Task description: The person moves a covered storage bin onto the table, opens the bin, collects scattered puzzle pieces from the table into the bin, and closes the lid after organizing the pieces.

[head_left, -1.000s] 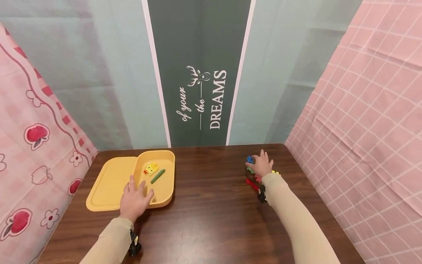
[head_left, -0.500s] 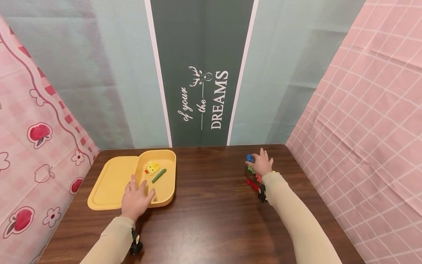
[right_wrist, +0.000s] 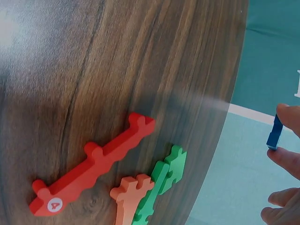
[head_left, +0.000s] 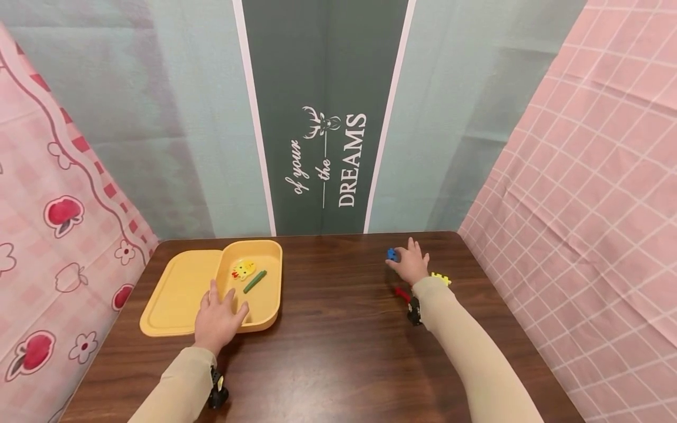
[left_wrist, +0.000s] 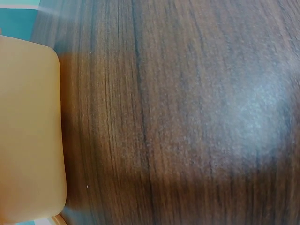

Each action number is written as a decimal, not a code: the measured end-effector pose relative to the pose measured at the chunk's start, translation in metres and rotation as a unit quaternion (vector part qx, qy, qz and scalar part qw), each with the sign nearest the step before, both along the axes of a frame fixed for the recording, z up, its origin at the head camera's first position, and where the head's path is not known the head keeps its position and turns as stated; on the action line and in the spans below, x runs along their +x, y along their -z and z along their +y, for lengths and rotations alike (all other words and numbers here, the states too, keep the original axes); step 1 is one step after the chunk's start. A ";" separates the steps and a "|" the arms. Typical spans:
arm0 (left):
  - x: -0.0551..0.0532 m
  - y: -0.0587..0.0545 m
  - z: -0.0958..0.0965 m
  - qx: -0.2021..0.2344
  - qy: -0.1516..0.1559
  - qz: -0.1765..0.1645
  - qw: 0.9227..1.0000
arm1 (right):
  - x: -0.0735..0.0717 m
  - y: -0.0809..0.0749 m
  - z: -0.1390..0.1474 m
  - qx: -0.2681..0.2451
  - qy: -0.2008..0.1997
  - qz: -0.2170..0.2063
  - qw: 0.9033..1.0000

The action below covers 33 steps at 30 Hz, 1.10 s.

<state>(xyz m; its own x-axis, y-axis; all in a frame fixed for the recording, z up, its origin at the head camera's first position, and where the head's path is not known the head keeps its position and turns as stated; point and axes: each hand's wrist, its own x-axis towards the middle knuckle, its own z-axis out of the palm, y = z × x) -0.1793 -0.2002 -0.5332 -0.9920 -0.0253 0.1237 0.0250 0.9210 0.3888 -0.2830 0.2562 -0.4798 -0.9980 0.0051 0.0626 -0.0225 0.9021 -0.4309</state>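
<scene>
My right hand (head_left: 413, 265) pinches a small blue puzzle-like piece (right_wrist: 275, 133) between thumb and finger, raised over the back right of the table. Below it in the right wrist view lie a long red notched piece (right_wrist: 93, 166) marked 4, a coral piece (right_wrist: 130, 194) and green pieces (right_wrist: 173, 169). In the head view the hand and sleeve cover most of these. My left hand (head_left: 218, 322), fingers spread, is at the near left side of the yellow box (head_left: 274, 314). Inside the box are a yellow animal-shaped piece (head_left: 244, 270) with red parts and a slim green piece (head_left: 255, 282).
A flat yellow lid (head_left: 177, 299) lies left of the box, against its side. Beside the right sleeve is a yellow notched piece (head_left: 441, 278). The dark wooden table (head_left: 328, 341) is bounded by hanging cloths at the back and both sides.
My right hand has moved slightly left with the blue piece, away from the other pieces, and the yellow notched piece shows more. My left hand stays at the box.
</scene>
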 end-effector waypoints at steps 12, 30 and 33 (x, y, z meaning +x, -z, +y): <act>0.001 0.005 0.000 0.008 0.001 0.009 1.000 | -0.003 0.005 -0.015 -0.007 -0.012 0.003 1.000; 0.003 0.005 0.001 0.004 0.001 0.028 1.000 | -0.002 0.004 -0.045 -0.012 -0.039 0.017 0.999; 0.002 0.004 0.001 0.004 -0.001 0.030 1.000 | -0.004 0.003 -0.051 -0.011 -0.045 0.025 0.999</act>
<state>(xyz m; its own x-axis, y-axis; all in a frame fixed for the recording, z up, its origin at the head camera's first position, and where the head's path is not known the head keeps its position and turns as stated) -0.1771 -0.1996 -0.5375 -0.9829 -0.0276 0.1821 0.0471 0.9181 0.3936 -0.2871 0.2049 -0.4828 -0.9901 -0.0820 0.1136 -0.1247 0.8858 -0.4470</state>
